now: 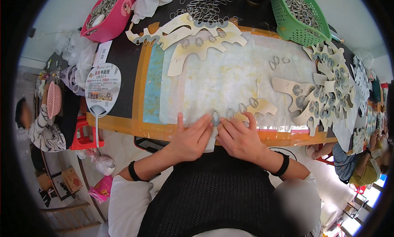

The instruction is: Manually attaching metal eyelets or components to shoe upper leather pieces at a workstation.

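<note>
At the table's near edge lies a cream cut-out piece (262, 108), sheet-like and curved, with tabs along one side. Oval metal rings (230, 113) sit along its tabs. My left hand (192, 137) presses its fingertips together on the piece's left end, beside a ring (216, 116). From the other side of that ring, my right hand (239, 135) pinches the same piece, fingers bent. Grey patches show under the rings. What lies beneath my fingertips is hidden.
More cream pieces with rings (197, 48) lie at the back, near loose rings (205, 7). A pink basket (119, 15) and green basket (305, 30) hold metal rings. Finished-looking pieces pile up (328, 93) at right. A paper fan (102, 87) lies left. Other people sit on both sides.
</note>
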{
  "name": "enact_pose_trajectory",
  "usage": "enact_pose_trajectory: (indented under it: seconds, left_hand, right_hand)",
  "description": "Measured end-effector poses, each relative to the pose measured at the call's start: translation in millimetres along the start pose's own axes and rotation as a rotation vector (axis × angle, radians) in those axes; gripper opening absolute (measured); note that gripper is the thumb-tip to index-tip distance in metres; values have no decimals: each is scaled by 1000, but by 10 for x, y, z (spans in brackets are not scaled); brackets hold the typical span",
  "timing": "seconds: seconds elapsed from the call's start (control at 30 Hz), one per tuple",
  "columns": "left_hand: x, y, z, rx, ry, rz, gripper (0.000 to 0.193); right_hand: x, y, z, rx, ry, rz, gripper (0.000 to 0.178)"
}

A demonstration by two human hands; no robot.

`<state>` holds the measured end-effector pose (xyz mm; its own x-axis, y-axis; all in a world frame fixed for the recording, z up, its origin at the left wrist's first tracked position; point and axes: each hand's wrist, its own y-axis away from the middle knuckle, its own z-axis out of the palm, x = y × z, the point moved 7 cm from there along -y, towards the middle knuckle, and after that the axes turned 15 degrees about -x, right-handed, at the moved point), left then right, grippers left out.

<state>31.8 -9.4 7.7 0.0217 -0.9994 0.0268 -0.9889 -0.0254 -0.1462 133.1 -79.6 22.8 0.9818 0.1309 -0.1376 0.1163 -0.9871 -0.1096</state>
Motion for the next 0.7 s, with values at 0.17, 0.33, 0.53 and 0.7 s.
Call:
enact_pose_trajectory:
  seconds: [0.17,0.33,0.53,0.7]
  left_hand:
    - [-17,-60,17,-32,24,-37,31]
    - [-63,-46,27,-47,139,-44,36]
    - [-36,-45,32,-85,186,-55,42]
    - [-27,-34,64,-39,200,-121,43]
  right_hand:
    - [50,-15,61,-51,-83,56,31]
    - [38,9,25,-24,-57,18,32]
    - [74,-5,18,-116,-119,-31,30]
    - [647,88,2,143,-782,148,28]
